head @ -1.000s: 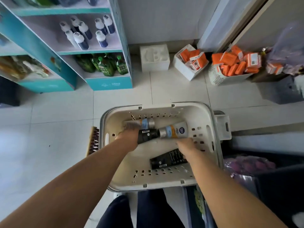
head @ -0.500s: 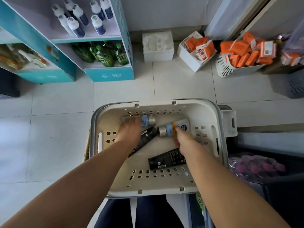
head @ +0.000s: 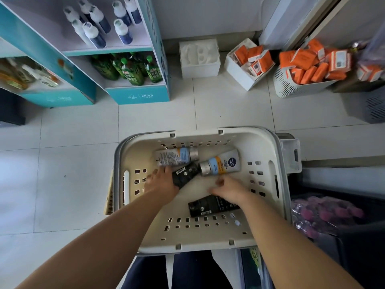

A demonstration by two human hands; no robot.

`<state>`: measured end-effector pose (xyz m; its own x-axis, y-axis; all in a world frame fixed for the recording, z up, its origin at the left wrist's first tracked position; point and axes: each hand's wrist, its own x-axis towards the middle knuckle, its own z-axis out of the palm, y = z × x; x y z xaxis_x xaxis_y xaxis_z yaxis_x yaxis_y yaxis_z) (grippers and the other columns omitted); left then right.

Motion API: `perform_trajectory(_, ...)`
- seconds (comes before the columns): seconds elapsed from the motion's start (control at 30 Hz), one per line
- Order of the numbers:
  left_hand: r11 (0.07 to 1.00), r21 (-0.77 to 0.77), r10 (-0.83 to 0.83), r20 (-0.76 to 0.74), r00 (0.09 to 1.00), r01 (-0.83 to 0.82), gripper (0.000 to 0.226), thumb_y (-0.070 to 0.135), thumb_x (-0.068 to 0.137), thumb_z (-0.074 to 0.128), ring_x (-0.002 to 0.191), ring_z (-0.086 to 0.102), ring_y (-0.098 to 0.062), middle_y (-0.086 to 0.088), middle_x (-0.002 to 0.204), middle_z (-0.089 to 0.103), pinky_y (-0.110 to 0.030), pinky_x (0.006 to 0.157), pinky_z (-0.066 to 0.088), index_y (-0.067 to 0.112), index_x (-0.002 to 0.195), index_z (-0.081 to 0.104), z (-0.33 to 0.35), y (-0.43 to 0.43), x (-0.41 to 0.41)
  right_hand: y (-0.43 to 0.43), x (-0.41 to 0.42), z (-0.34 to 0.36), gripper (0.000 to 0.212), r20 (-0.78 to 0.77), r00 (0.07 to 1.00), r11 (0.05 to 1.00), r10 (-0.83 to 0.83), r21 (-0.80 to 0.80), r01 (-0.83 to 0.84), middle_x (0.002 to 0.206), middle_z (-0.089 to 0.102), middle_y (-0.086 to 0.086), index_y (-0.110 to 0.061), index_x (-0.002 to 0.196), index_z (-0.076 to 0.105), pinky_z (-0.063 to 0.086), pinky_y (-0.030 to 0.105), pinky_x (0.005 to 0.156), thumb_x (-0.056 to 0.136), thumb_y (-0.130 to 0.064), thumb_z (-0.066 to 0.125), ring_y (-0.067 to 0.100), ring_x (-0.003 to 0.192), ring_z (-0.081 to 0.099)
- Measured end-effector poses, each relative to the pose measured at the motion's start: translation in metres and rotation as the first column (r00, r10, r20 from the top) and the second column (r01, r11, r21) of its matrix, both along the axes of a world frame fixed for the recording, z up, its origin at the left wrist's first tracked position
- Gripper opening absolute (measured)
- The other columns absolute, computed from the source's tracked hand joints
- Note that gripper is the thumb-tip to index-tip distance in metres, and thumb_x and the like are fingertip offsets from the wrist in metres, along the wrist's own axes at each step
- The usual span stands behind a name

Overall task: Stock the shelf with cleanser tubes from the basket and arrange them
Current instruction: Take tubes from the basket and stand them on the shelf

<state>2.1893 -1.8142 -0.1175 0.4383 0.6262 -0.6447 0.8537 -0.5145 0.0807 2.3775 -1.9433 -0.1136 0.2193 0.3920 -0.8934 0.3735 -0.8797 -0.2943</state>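
Cream plastic basket (head: 264, 147) sits low centre of frame with four cleanser tubes lying flat on its floor. None of them is on the teal shelf unit (head: 137, 97) at upper left, which carries white-and-blue bottles (head: 93, 36) and green bottles (head: 129, 69). Left hand (head: 161, 183) is in the basket's left half, fingers stretched forward, tips at the lower edge of the white tube (head: 174, 157), whose silver cap points right. Middle black tube (head: 185, 173) runs diagonally, lower left to upper right, its lower end tucked under the thumb side of that hand. The thumb is hidden, so gripped or merely covered cannot be told. Right hand (head: 228, 189) is knuckles up with fingers curled, over the right end of the lower black tube (head: 208, 206), whose long axis lies nearly across the frame. Its fingertips are hidden and the grip is not readable. Nivea Men tube (head: 226, 163) lies just above the right knuckles, cap toward the left, apart from them. Judgement: each hand is nearest a black tube, and the pickup turns on closing across the tube's short axis. Orange cartons (head: 308, 65) at upper right, smeared toward the frame edge.
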Motion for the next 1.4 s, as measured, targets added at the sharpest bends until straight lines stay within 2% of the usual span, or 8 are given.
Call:
perform_trajectory(0.13, 0.996, -0.087, -0.037, -0.114, 0.993, 0.028, 0.055, 0.03, 0.08, 0.063, 0.112, 0.05, -0.03, -0.01, 0.123, 0.045, -0.042, 0.092, 0.045, 0.012, 0.127, 0.041, 0.0, -0.006, -0.009, 0.002, -0.006, 0.01, 0.047, 0.205, 0.75, 0.776, 0.628, -0.104, -0.622, 0.136, 0.044, 0.002, -0.027, 0.126, 0.052, 0.027, 0.049, 0.105, 0.081, -0.023, 0.064, 0.027, 0.128, 0.033)
perform_trajectory(0.37, 0.969, -0.24, 0.048, -0.061, 0.997, -0.061, 0.04, 0.006, 0.088, 0.052, 0.093, 0.06, -0.03, -0.016, 0.111, 0.057, -0.038, 0.072, 0.048, 0.007, 0.124, 0.036, 0.02, -0.009, -0.012, 0.003, -0.005, 0.017, 0.045, 0.289, 0.619, 0.683, 0.73, -0.26, -0.683, 0.12, 0.059, 0.003, -0.017, 0.127, 0.051, 0.033, 0.045, 0.102, 0.084, -0.011, 0.062, 0.024, 0.116, 0.053)
perform_trajectory(0.5, 0.903, -0.406, 0.226, 0.169, 0.959, -0.141, 0.052, 0.004, 0.088, 0.055, 0.068, 0.062, -0.014, -0.007, 0.094, 0.063, -0.026, 0.053, 0.049, 0.028, 0.127, 0.031, 0.046, -0.011, -0.014, -0.002, 0.002, 0.034, 0.032, 0.213, 0.776, 0.804, 0.594, -0.184, -0.565, 0.112, 0.062, 0.006, -0.014, 0.118, 0.058, 0.048, 0.033, 0.079, 0.087, -0.006, 0.058, 0.023, 0.1, 0.061)
perform_trajectory(0.7, 0.881, -0.454, 0.033, 0.342, 0.939, 0.135, 0.05, 0.018, 0.077, 0.071, 0.099, 0.056, -0.009, 0.007, 0.12, 0.057, -0.024, 0.09, 0.048, 0.034, 0.122, 0.056, 0.074, -0.014, -0.017, 0.001, 0.003, 0.073, 0.019, 0.169, 0.967, 0.941, 0.192, 0.248, -0.23, 0.106, 0.066, -0.004, -0.022, 0.106, 0.065, 0.047, 0.028, 0.082, 0.088, -0.016, 0.067, 0.014, 0.098, 0.061)
perform_trajectory(0.97, 0.96, -0.136, -0.154, 0.468, 0.87, 0.243, 0.026, 0.026, 0.087, 0.067, 0.094, 0.047, -0.015, 0.003, 0.1, 0.048, -0.018, 0.08, 0.034, 0.029, 0.113, 0.071, 0.086, 0.0, -0.01, -0.009, -0.027, 0.119, 0.02, 0.242, 0.966, 0.897, 0.091, 0.402, -0.185, 0.111, 0.067, -0.006, -0.022, 0.112, 0.067, 0.047, 0.029, 0.089, 0.093, -0.026, 0.062, 0.01, 0.095, 0.059)
perform_trajectory(1.1, 0.966, -0.13, -0.108, 0.583, 0.805, 0.224, 0.021, 0.026, 0.087, 0.068, 0.106, 0.044, -0.016, 0.002, 0.108, 0.05, -0.027, 0.094, 0.036, 0.019, 0.105, 0.074, 0.113, 0.01, -0.015, -0.029, -0.039, 0.151, 0.021, 0.303, 0.95, 0.86, -0.071, 0.501, -0.095, 0.104, 0.065, -0.007, -0.019, 0.112, 0.069, 0.045, 0.025, 0.086, 0.094, -0.025, 0.061, 0.011, 0.095, 0.059)
perform_trajectory(1.27, 0.934, -0.177, -0.096, 0.712, 0.695, 0.311, 0.016, 0.021, 0.092, 0.062, 0.084, 0.055, -0.013, 0.002, 0.092, 0.063, -0.018, 0.067, 0.038, 0.013, 0.103, 0.071, 0.172, 0.002, -0.023, -0.056, -0.067, 0.207, 0.017, 0.367, 0.886, 0.743, -0.282, 0.668, -0.04, 0.099, 0.064, -0.002, -0.011, 0.106, 0.071, 0.045, 0.026, 0.086, 0.092, -0.018, 0.064, 0.014, 0.092, 0.059)
perform_trajectory(1.4, 0.932, -0.143, -0.076, 0.82, 0.568, 0.333, 0.013, 0.022, 0.091, 0.064, 0.079, 0.057, -0.007, 0.016, 0.082, 0.059, -0.02, 0.07, 0.041, 0.016, 0.1, 0.071, 0.226, -0.01, -0.027, -0.085, -0.09, 0.255, 0.01, 0.433, 0.807, 0.657, -0.401, 0.75, -0.076, 0.093, 0.063, -0.005, -0.013, 0.099, 0.071, 0.042, 0.016, 0.076, 0.091, -0.016, 0.065, 0.01, 0.087, 0.057)
